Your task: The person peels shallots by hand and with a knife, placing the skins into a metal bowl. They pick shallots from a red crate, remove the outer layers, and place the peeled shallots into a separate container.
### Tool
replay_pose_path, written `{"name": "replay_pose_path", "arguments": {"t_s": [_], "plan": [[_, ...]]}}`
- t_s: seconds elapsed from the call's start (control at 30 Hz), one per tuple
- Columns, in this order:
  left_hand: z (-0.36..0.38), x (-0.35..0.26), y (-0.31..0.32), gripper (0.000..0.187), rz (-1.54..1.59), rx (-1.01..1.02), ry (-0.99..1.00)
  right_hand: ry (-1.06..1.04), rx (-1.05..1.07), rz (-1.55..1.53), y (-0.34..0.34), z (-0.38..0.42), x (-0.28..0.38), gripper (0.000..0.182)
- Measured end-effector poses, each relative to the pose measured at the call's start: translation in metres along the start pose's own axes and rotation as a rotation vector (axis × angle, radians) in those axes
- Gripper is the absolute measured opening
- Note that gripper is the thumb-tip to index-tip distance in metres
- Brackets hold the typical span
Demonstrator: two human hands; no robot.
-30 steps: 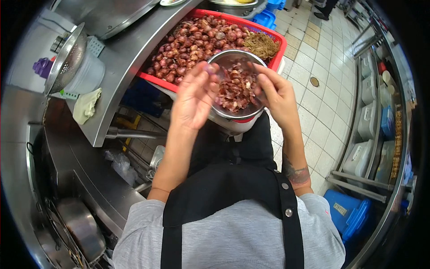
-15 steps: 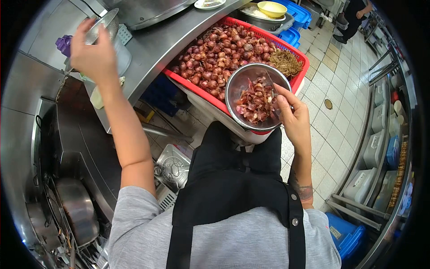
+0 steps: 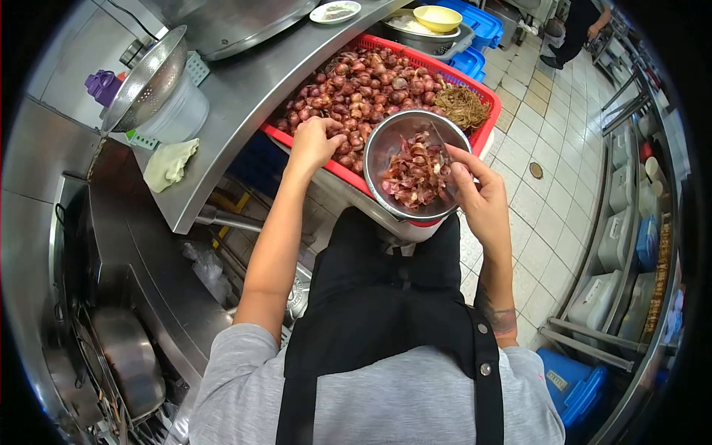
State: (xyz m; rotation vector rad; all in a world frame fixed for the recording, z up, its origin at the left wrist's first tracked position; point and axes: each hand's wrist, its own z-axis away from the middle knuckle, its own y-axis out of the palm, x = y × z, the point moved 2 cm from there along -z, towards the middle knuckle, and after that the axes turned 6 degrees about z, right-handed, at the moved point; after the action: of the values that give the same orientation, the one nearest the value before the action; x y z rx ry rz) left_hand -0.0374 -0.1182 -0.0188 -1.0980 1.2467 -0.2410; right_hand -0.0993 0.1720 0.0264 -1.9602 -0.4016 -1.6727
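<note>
Many small red onions (image 3: 371, 78) fill a red basket (image 3: 486, 93). A metal bowl (image 3: 380, 137) with red onion skins (image 3: 417, 170) rests on the basket's near right side. My left hand (image 3: 317, 142) is over the near left of the onions, its fingers bent down onto them; whether they grip one is hidden. At the bowl's right rim is my right hand (image 3: 478, 184), its fingers closed on a small knife (image 3: 437, 135) whose thin blade points over the skins.
Dried roots (image 3: 463, 106) lie at the basket's right end. On the steel counter (image 3: 241, 93) at left stand a metal colander (image 3: 152, 78), a plastic tub (image 3: 178, 115) and a pale cloth (image 3: 170, 165). Another person (image 3: 578, 33) stands far back right. A shelf rack (image 3: 593, 337) lines the right.
My left hand has come from the colander at the upper left down to the onions. My right hand stays at the bowl with the knife. The view has shifted slightly.
</note>
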Motion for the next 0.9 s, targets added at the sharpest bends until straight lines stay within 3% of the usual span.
{"name": "replay_pose_path", "arguments": {"t_s": [0.23,0.37,0.6,0.67,0.73,0.77,0.9], "plan": [[-0.005,0.016,0.001,0.03,-0.049,0.104,0.128,-0.006,0.029,-0.039,0.007,0.0,-0.005,0.026],[0.001,0.01,0.006,0.017,-0.04,-0.051,0.169,-0.014,0.025,-0.011,0.009,0.001,-0.003,0.027],[0.016,0.002,0.006,0.016,0.047,-0.238,0.293,-0.048,0.044,0.035,0.015,0.001,0.0,0.028],[0.014,0.008,0.004,0.017,0.284,-0.283,0.232,-0.051,0.042,0.042,0.016,0.001,0.002,0.028],[0.015,0.003,-0.002,0.017,0.726,-0.314,0.114,-0.119,0.026,0.061,0.018,0.001,0.001,0.029],[0.018,-0.004,-0.003,0.018,0.787,-0.307,0.157,-0.153,0.018,0.072,0.02,0.0,0.001,0.029],[0.049,-0.062,-0.004,0.019,1.122,-0.052,0.088,-0.19,0.058,0.073,0.027,-0.001,0.011,0.035]]}}
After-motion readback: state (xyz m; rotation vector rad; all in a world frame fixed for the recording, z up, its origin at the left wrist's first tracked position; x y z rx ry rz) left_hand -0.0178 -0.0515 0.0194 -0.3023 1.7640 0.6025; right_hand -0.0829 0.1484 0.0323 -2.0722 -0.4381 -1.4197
